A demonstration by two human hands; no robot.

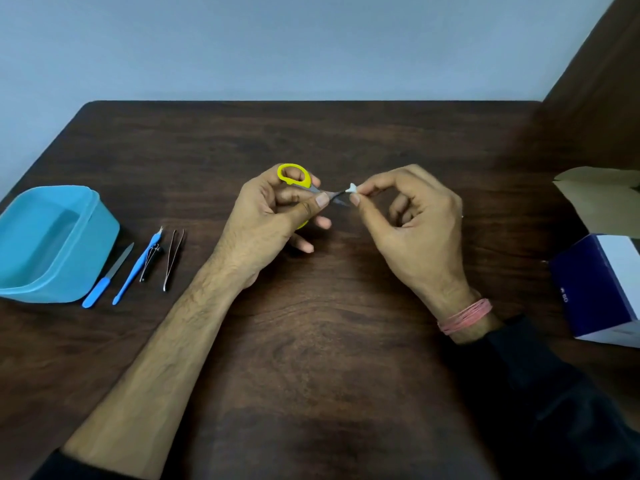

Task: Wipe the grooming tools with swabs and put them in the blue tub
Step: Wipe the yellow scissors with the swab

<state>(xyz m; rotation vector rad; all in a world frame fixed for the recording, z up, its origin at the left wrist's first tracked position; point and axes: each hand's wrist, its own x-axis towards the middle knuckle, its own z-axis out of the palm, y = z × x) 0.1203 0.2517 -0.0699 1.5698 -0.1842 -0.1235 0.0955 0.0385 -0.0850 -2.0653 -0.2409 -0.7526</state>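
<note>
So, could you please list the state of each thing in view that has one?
Scissors: held in left hand, blades nearly closed.
Swab: pinched in right hand, touching the blades.
Blue tub: open, empty.
Tweezers: on the table.
Box: cannot tell.

Yellow-handled scissors (298, 181) up off the table, blades against a small white swab (351, 188). Nail file (108, 277), blue cuticle pusher (138, 266), clippers (151, 258) (partly hidden), tweezers (174, 259) beside the empty blue tub (52, 244).
</note>
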